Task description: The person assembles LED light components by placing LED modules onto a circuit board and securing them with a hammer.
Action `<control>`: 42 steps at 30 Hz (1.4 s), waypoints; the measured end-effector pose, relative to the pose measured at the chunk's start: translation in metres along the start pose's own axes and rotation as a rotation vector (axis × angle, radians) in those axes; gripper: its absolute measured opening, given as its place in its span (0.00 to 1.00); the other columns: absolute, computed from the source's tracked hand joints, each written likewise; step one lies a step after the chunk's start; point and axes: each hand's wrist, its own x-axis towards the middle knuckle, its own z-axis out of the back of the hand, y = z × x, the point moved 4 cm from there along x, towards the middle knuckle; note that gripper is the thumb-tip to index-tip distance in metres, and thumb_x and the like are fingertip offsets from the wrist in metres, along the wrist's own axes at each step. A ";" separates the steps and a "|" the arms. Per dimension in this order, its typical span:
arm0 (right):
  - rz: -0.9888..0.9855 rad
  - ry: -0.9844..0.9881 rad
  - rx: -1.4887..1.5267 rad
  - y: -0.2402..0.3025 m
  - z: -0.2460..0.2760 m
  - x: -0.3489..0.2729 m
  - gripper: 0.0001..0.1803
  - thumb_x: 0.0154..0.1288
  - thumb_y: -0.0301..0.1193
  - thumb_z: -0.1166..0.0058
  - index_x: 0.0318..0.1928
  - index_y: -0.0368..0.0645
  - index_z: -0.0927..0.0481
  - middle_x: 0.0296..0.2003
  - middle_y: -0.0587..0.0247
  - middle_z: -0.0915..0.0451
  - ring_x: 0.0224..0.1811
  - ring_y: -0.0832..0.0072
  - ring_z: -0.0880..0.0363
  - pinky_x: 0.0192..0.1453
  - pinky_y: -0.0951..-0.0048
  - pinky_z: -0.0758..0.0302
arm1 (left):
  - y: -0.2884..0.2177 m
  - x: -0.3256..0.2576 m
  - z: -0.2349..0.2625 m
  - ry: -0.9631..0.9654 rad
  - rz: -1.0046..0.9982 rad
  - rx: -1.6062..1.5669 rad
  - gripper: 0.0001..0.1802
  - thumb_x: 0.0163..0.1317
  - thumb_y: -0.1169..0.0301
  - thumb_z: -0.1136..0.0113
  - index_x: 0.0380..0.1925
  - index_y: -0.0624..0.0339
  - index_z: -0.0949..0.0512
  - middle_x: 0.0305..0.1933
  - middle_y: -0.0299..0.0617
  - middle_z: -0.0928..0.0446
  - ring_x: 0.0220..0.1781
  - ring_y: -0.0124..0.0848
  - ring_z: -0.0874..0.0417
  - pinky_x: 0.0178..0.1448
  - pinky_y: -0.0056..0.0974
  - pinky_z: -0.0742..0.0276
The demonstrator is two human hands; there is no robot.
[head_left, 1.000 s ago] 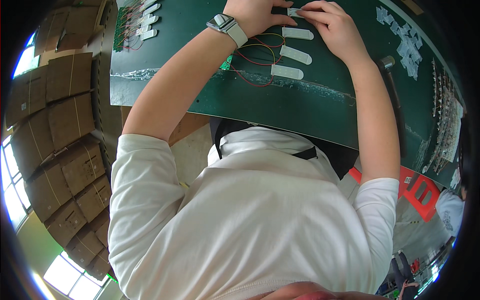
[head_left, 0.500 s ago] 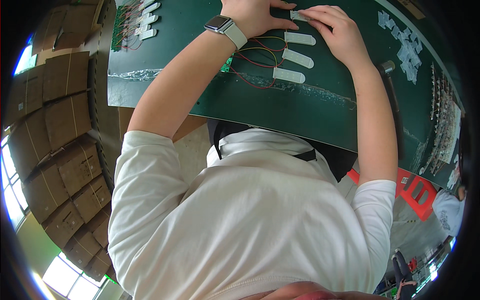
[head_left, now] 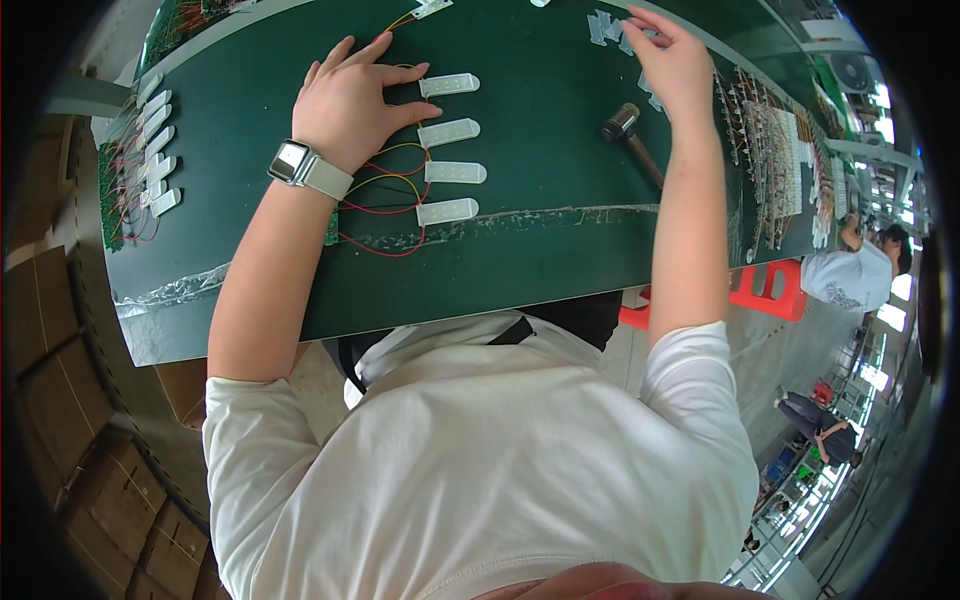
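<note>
Four white strips [head_left: 455, 173] are laid left-to-right, just right of the widely spread left hand [head_left: 345, 110]; clear plastic pieces [head_left: 600, 30] are overhung by the right hand [head_left: 672, 70], whose grip cannot be told.

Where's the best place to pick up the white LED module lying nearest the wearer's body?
Probably by the long edges near its rounded right end, pinched lightly with the hand coming from the right. The LED module lies flat, lengthwise from left to right, and that end is free, while thin wiring meets its left end.
</note>
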 end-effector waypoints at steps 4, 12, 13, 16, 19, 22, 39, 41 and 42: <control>-0.087 0.109 -0.046 -0.057 -0.020 0.054 0.22 0.65 0.46 0.30 0.54 0.48 0.10 0.44 0.66 0.09 0.45 0.79 0.14 0.52 0.73 0.20 | 0.004 -0.004 0.000 -0.014 0.016 0.034 0.30 0.50 0.40 0.24 0.56 0.25 0.13 0.78 0.33 0.30 0.81 0.44 0.35 0.82 0.53 0.39; -0.113 0.253 -0.318 -0.086 -0.050 0.083 0.26 0.61 0.47 0.25 0.53 0.43 0.11 0.39 0.62 0.11 0.44 0.77 0.14 0.49 0.72 0.20 | 0.003 -0.002 0.001 -0.010 0.032 0.036 0.31 0.51 0.39 0.25 0.57 0.25 0.14 0.79 0.34 0.31 0.82 0.45 0.36 0.83 0.54 0.41; -0.131 0.304 -0.228 -0.101 -0.047 0.086 0.25 0.63 0.44 0.27 0.55 0.43 0.12 0.40 0.61 0.12 0.44 0.77 0.14 0.50 0.73 0.19 | 0.001 -0.001 0.000 -0.011 0.026 0.031 0.31 0.51 0.39 0.25 0.57 0.25 0.14 0.79 0.34 0.31 0.82 0.45 0.36 0.83 0.54 0.41; -0.257 0.374 -0.077 -0.032 -0.051 0.067 0.20 0.63 0.32 0.31 0.54 0.40 0.12 0.40 0.58 0.12 0.40 0.74 0.14 0.46 0.71 0.19 | 0.009 -0.006 -0.002 0.012 0.059 0.045 0.30 0.52 0.39 0.25 0.57 0.24 0.14 0.79 0.34 0.31 0.82 0.44 0.37 0.84 0.54 0.42; -0.330 0.356 -0.056 -0.021 -0.034 0.055 0.17 0.59 0.23 0.33 0.50 0.36 0.11 0.37 0.57 0.12 0.34 0.72 0.15 0.40 0.69 0.20 | 0.006 -0.006 -0.001 -0.006 0.030 0.045 0.30 0.52 0.39 0.26 0.57 0.24 0.14 0.79 0.33 0.32 0.82 0.45 0.38 0.84 0.54 0.43; -0.259 0.348 0.023 -0.015 -0.027 0.051 0.14 0.61 0.24 0.33 0.47 0.33 0.12 0.31 0.57 0.13 0.31 0.74 0.16 0.35 0.69 0.22 | 0.006 -0.002 -0.003 0.017 0.042 0.042 0.30 0.53 0.39 0.26 0.58 0.23 0.14 0.79 0.33 0.33 0.82 0.44 0.38 0.84 0.54 0.43; -0.315 0.502 1.004 0.081 -0.047 -0.036 0.08 0.74 0.31 0.39 0.45 0.39 0.15 0.32 0.65 0.15 0.34 0.78 0.14 0.38 0.77 0.19 | -0.003 0.001 0.021 0.124 0.059 -0.056 0.26 0.56 0.47 0.26 0.55 0.39 0.11 0.77 0.45 0.29 0.80 0.52 0.35 0.81 0.50 0.40; -0.305 0.493 1.084 0.088 -0.047 -0.039 0.08 0.75 0.31 0.39 0.46 0.39 0.15 0.33 0.64 0.14 0.36 0.78 0.13 0.39 0.76 0.18 | 0.000 -0.001 0.021 0.120 0.070 -0.051 0.27 0.56 0.46 0.25 0.54 0.39 0.11 0.77 0.45 0.29 0.80 0.52 0.34 0.81 0.50 0.40; -0.315 0.477 0.989 0.089 -0.048 -0.040 0.09 0.72 0.31 0.37 0.46 0.39 0.14 0.33 0.62 0.13 0.36 0.74 0.12 0.41 0.73 0.17 | 0.000 -0.001 0.022 0.120 0.065 -0.052 0.27 0.56 0.46 0.25 0.55 0.39 0.11 0.77 0.45 0.29 0.79 0.52 0.34 0.81 0.50 0.39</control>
